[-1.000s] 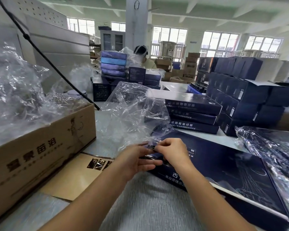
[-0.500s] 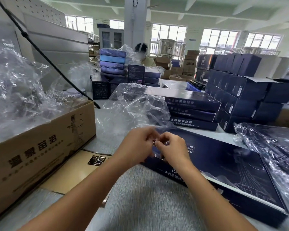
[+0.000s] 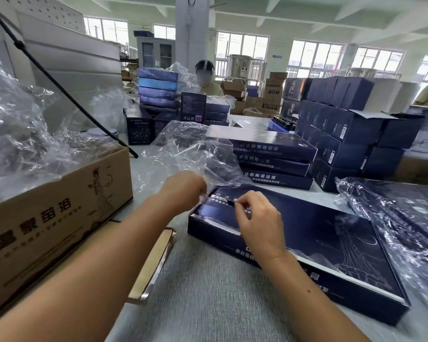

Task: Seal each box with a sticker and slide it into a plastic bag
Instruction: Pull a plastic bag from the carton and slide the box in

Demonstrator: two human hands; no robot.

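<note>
Sticker (image 3: 230,203) over flat navy box (image 3: 331,243)
The right hand (image 3: 257,225) pinches the small dark sticker above the matte box at 4 o'clock. The blurred left hand (image 3: 183,191) has a grip I cannot tell. At 9 o'clock, a brown carton (image 3: 59,218) holds crinkled clear bags (image 3: 22,134).

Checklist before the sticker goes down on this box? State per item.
1. Is the box flat on the table: ok.
2. Is the sticker in hand: ok. The right hand pinches a small dark piece, likely the sticker.
3. Is the lid seated at the sealing end: cannot tell, the hands cover that edge.
4. Is the left hand steadying the box: cannot tell, it is blurred at the box's corner.
5. Is the plastic bag off the sealing end: not ok, its edge drapes at the box's far corner.
</note>
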